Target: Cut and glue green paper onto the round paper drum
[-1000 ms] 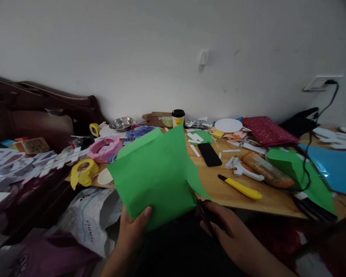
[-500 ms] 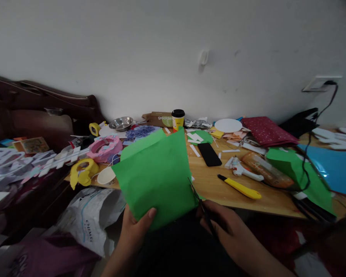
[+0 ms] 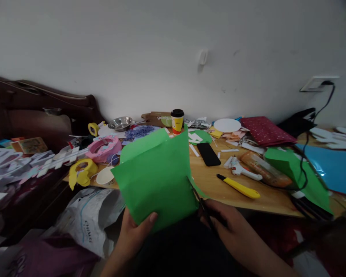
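Observation:
A large green sheet of paper [image 3: 158,177], apparently folded or doubled, is tilted up in front of me. My left hand [image 3: 138,231] grips its lower left edge, thumb on the near face and fingers hidden behind. In my right hand [image 3: 222,223] is a pair of dark scissors [image 3: 198,196], whose blades lie across the paper's right edge. A thin green strip curls away to the right of the blades, over the table edge. The scissor handles are partly covered by my fingers.
On the wooden table [image 3: 202,181] lie a yellow utility knife [image 3: 239,186], a black phone [image 3: 208,154] and a white glue gun [image 3: 243,169]. A paper cup [image 3: 177,122] stands behind the sheet. Pink tape [image 3: 104,149] and yellow tape [image 3: 82,172] sit left.
The scissors have cut a little further along the paper's right edge, and a narrow green strip now stands away from it. My left hand keeps its hold.

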Motion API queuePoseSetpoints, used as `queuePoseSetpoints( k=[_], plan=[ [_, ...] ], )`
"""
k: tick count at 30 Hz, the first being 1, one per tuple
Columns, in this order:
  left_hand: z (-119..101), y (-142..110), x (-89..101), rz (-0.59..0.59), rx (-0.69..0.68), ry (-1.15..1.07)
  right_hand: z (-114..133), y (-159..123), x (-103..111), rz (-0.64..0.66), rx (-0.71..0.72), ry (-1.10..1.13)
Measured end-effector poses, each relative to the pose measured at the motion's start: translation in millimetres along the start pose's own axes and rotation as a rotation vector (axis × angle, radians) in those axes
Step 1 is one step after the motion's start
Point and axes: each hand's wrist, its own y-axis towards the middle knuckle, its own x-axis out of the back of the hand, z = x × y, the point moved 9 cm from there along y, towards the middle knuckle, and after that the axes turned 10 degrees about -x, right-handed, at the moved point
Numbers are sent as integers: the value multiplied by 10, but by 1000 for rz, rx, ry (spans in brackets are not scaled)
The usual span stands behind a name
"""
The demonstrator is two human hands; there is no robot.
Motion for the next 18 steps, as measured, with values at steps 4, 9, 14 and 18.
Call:
queuePoseSetpoints(
  k=[4,9,14,18],
  plan=[
    [-35,-25,-12,4,-21,35,-2,5,-24,38,-14,52],
    [-73,-62,-9,-15,-64,67,62,8,36,0,-3,-16],
    [-75,-83,51,-40,-111,97,113,-4,37,-15,11,-7],
    [121,-43,47,-12,-15,-29,135,4,57,-65,47,-49]
  ],
)
